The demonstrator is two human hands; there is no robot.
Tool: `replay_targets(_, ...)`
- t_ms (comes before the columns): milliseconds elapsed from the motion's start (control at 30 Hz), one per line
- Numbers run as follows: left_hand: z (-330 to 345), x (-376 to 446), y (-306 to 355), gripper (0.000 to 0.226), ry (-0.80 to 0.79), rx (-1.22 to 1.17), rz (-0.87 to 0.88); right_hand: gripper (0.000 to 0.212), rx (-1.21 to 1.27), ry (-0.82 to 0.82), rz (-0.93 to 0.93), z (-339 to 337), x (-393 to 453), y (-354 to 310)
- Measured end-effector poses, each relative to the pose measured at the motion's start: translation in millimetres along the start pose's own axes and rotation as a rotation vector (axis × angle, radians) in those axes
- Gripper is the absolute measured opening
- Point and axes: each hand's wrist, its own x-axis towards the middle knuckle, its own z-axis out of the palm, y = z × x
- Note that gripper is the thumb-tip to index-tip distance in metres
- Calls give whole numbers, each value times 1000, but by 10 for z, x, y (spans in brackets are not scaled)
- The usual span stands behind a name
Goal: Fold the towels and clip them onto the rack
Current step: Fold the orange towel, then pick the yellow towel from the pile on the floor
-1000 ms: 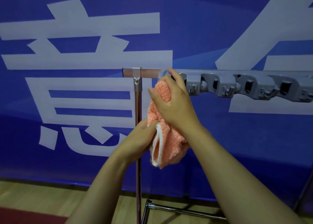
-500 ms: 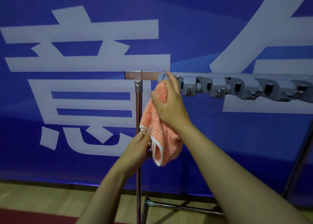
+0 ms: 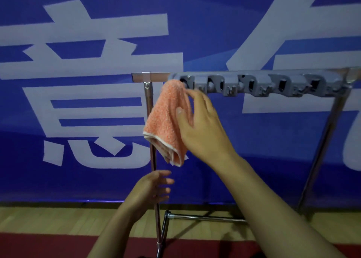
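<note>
A blue banner [image 3: 78, 160] with white characters fills the background behind a metal rack [image 3: 149, 109]. Along the rack's top bar runs a grey clip strip [image 3: 257, 85]; the clips right of the first appear vacant. One orange towel [image 3: 168, 121], folded, hangs from the clip at the strip's left end, apparently secured. The right hand [image 3: 203, 127] rests beside it, fingers relaxed and spread, touching the cloth without gripping. The left hand [image 3: 150, 189] hovers below, fingers loose, holding nothing. Judgement: one towel done; any further towels are out of view.
</note>
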Motion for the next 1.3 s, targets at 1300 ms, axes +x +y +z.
replay_targets(1300,3243,667,-1835,34,-999,1048,-24,43,-174,-148,1651,-113,-5144,4672)
